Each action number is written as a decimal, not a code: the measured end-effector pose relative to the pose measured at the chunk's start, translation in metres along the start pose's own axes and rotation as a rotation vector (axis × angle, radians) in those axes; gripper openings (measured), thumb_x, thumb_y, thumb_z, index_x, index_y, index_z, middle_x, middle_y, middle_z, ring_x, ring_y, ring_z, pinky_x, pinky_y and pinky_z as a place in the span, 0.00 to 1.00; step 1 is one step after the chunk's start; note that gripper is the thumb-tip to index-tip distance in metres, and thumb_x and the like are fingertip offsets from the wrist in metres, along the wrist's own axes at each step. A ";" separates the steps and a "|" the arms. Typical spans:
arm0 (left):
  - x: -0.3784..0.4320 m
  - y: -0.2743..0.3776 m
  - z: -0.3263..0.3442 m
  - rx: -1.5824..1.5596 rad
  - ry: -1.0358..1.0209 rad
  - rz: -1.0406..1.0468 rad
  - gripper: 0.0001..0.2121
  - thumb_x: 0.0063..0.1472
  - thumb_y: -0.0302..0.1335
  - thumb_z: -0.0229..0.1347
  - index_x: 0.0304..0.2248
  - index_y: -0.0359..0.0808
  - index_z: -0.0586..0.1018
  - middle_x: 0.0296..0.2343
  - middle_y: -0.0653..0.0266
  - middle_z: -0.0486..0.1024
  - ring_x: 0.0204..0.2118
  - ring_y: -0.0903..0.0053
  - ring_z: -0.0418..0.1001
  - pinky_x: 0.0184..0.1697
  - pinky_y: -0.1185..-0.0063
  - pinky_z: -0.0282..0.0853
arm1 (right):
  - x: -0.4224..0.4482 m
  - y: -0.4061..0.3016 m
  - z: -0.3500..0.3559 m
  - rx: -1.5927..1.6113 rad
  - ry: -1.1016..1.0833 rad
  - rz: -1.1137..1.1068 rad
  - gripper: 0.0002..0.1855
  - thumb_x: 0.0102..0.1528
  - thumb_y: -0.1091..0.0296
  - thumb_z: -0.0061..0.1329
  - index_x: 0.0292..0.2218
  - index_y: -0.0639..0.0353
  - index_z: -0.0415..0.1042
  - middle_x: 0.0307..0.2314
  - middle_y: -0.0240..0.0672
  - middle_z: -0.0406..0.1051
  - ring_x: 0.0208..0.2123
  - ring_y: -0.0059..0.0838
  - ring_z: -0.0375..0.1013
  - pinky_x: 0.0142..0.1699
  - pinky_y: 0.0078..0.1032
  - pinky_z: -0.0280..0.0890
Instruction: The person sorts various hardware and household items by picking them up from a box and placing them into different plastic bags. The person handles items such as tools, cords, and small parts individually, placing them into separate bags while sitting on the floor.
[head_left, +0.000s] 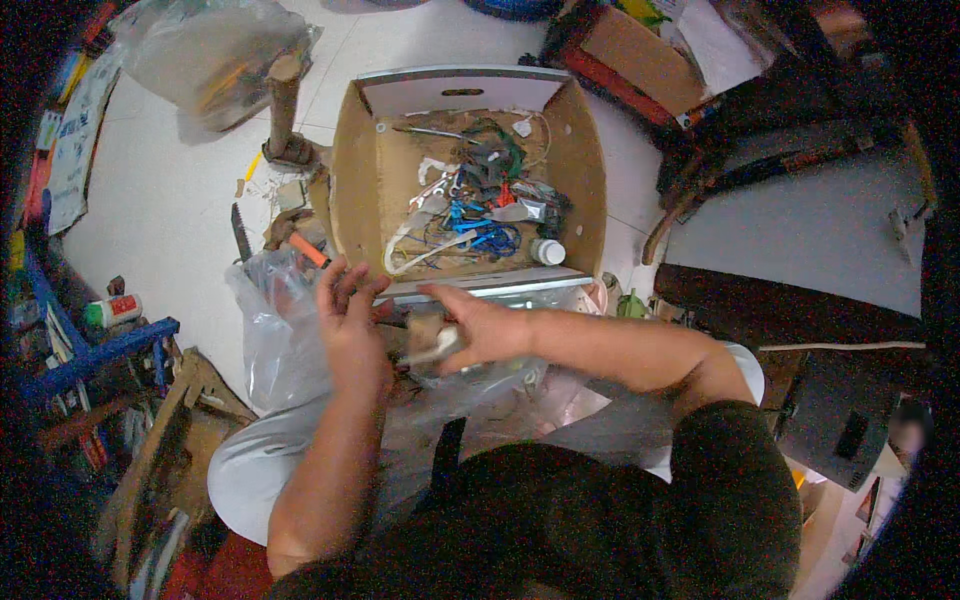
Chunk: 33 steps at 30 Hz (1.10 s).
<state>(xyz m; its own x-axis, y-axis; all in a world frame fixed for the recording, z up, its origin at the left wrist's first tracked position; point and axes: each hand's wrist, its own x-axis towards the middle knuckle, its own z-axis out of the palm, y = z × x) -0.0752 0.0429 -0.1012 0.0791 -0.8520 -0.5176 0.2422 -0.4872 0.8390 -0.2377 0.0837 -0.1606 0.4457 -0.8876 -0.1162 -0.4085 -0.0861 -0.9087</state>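
Before me stands an open cardboard box (352, 187) with a pale front and back wall. My left hand (352, 322) is blurred beside its near left corner, fingers apart, with nothing seen in it. Over the near wall reaches my right hand (487, 326), thumb and fingers spread around a blurred beige and white object (442, 341); whether it grips this is unclear. Inside the box lie blue cable (495, 240), a bent white strip (401, 240), a red piece (504, 196) and a white-capped bottle (550, 253). Clear plastic bags (274, 337) lie near my legs.
An orange-handled hammer (307, 247) and a saw blade (240, 232) lie left of the box. Behind them a wooden-handled tool (283, 105) stands upright. A blue metal frame (112, 356) is at left, a grey panel (802, 232) at right.
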 end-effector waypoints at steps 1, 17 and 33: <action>0.000 0.001 -0.001 -0.009 -0.006 -0.012 0.18 0.50 0.23 0.44 0.42 0.38 0.58 0.37 0.61 0.62 0.36 0.75 0.64 0.34 0.80 0.59 | 0.001 -0.006 -0.002 -0.031 -0.029 0.086 0.37 0.38 0.58 0.51 0.45 0.62 0.49 0.37 0.49 0.57 0.41 0.40 0.59 0.45 0.26 0.54; 0.002 0.008 0.001 0.051 -0.024 -0.041 0.17 0.50 0.22 0.43 0.42 0.34 0.59 0.35 0.61 0.64 0.34 0.75 0.65 0.33 0.82 0.60 | -0.020 0.113 -0.105 -0.161 0.271 0.660 0.22 0.40 0.61 0.46 0.36 0.65 0.63 0.27 0.42 0.67 0.29 0.31 0.67 0.34 0.25 0.61; 0.006 0.003 -0.004 0.098 0.026 -0.066 0.16 0.49 0.22 0.45 0.40 0.33 0.61 0.34 0.61 0.65 0.35 0.75 0.65 0.35 0.80 0.60 | 0.008 -0.017 0.044 -0.108 -0.210 0.200 0.22 0.41 0.64 0.43 0.38 0.63 0.57 0.28 0.49 0.63 0.32 0.45 0.63 0.36 0.33 0.59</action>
<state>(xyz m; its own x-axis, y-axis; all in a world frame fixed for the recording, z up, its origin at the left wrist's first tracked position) -0.0703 0.0370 -0.1023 0.0915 -0.8129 -0.5751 0.1518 -0.5594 0.8149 -0.1928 0.0982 -0.1640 0.4984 -0.7798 -0.3789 -0.5817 0.0233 -0.8131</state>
